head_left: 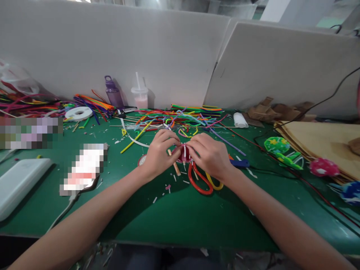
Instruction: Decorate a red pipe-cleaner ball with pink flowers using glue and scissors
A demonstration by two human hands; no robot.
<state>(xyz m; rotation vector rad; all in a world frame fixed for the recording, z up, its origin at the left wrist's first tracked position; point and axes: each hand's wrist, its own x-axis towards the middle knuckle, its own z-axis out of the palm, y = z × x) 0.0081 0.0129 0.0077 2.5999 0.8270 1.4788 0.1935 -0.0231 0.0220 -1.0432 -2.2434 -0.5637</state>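
Note:
My left hand [163, 153] and my right hand [211, 155] meet over the middle of the green table [157, 225]. Between them, pinched in both sets of fingertips, is a small dark-pink craft piece [184, 154] with a white strip down its front. Fingers cover much of it, so its full shape is hidden. Under my right hand lie scissors with a red handle loop [201, 189] and a yellow one. A thin wooden stick [176, 168] slants just below my left fingers. Beside my left wrist sits a small round dish [141, 160] with whitish contents, partly covered.
Colourful pipe cleaners [180, 117] are heaped behind my hands. A purple bottle [114, 93] and a lidded cup [140, 98] stand against the partition. Left are a phone [86, 167] and a white power bank [24, 183]. Right are decorated craft pieces [277, 145] and cables.

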